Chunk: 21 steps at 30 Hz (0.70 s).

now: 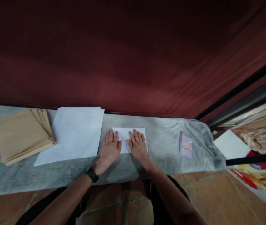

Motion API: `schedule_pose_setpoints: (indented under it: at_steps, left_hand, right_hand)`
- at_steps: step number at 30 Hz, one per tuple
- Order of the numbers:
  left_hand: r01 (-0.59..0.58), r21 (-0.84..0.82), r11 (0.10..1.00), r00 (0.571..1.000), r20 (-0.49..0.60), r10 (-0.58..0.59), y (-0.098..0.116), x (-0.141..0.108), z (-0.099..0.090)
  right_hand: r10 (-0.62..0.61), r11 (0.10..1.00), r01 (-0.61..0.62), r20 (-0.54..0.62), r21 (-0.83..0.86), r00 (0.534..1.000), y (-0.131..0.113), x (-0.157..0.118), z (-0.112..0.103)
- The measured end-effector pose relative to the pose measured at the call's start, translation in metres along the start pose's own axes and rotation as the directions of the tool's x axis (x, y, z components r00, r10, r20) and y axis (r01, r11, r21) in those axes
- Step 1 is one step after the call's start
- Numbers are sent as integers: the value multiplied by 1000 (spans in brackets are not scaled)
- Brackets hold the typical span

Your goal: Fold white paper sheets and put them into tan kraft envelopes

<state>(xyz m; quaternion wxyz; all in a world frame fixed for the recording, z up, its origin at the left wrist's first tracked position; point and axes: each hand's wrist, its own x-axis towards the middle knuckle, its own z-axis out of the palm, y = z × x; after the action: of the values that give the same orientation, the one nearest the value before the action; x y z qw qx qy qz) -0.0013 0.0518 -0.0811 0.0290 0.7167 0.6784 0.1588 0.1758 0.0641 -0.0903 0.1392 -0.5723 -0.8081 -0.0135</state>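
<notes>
A folded white sheet of paper (125, 132) lies on the grey cloth in front of me. On its left part rests my left hand (111, 146), laid flat with the fingers stretched out and a dark watch on the wrist. My right hand (138, 146) presses flat on the right part, fingers also extended. Between the two thumbs a strip of the paper shows. What lies beneath the palms is hidden.
Left of my hands is a stack of white paper (79, 132), partly under several brown paper bags (20, 134). A blurred-out item (186, 144) lies to the right on the grey cloth (163, 140). Behind rises a dark red surface (133, 78); tiled floor (208, 193) shows below.
</notes>
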Motion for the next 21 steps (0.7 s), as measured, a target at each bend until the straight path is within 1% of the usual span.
schedule_pose_setpoints:
  at_steps: [4,8,11,14,16,18,21]
  left_hand:
    - [19,-50,999,1000,-23,-21,-9,10,-6]
    - [81,-125,989,996,-38,-86,-12,22,-14]
    - [172,-178,969,985,22,-171,-12,28,-20]
    - [274,-237,932,962,83,-262,-16,35,-26]
    - [325,-280,903,945,126,-301,-19,37,-28]
    - [357,-321,877,931,192,-309,-22,39,-30]
    - [378,-375,847,918,275,-288,-25,38,-30]
  right_hand:
    - [29,999,-30,-18,-19,999,12,-2,-1]
    - [21,999,-22,-20,-24,1000,17,-2,-1]
    - [22,999,-22,-22,-26,1000,16,-2,0]
    - [24,999,-25,-22,-28,999,16,-1,0]
    - [22,999,-23,-24,-29,999,15,-1,0]
    - [17,999,-17,-25,-30,1000,16,-1,0]
    - [13,999,-14,-25,-32,1000,16,-1,-1]
